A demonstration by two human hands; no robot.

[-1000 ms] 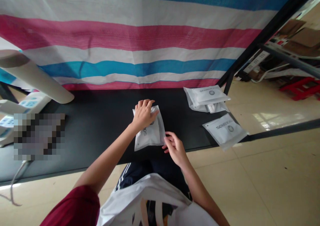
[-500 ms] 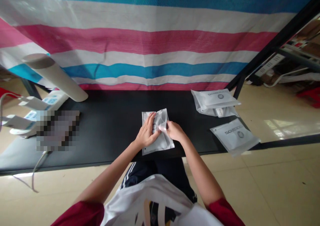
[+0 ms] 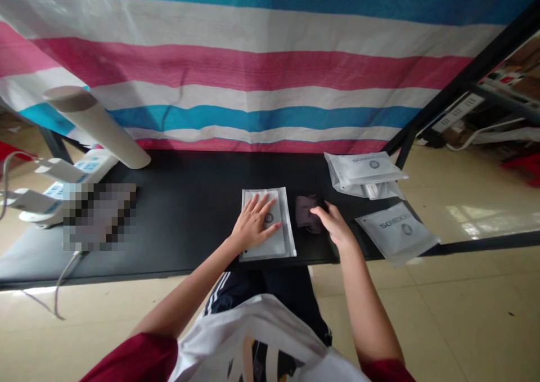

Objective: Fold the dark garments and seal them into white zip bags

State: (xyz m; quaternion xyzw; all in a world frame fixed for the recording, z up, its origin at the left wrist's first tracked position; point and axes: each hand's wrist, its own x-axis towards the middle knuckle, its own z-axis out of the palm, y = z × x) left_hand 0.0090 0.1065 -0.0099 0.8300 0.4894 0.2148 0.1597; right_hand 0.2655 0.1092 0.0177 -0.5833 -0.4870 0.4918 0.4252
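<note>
My left hand (image 3: 253, 224) lies flat with spread fingers on a frosted zip bag (image 3: 274, 244) that has a round logo. The bag rests on the black tabletop near its front edge. Just right of the bag, my right hand (image 3: 335, 223) pinches a dark purplish-grey folded cloth (image 3: 306, 213) by its right side, thumb on top. The cloth is outside the bag, low over the table; whether it touches the surface I cannot tell.
On the right lie more frosted bags: a stacked group (image 3: 367, 171) at the back and a single bag (image 3: 396, 230) overhanging the front edge. To the left are a white cylinder (image 3: 103, 129), a power strip (image 3: 90, 162) with plugs, and a blurred-out object (image 3: 101, 213) with a cable.
The right hand has moved right, away from the bag, and now holds the dark cloth, which did not show before. The bag lies flatter under my left hand, whose fingers have spread.
</note>
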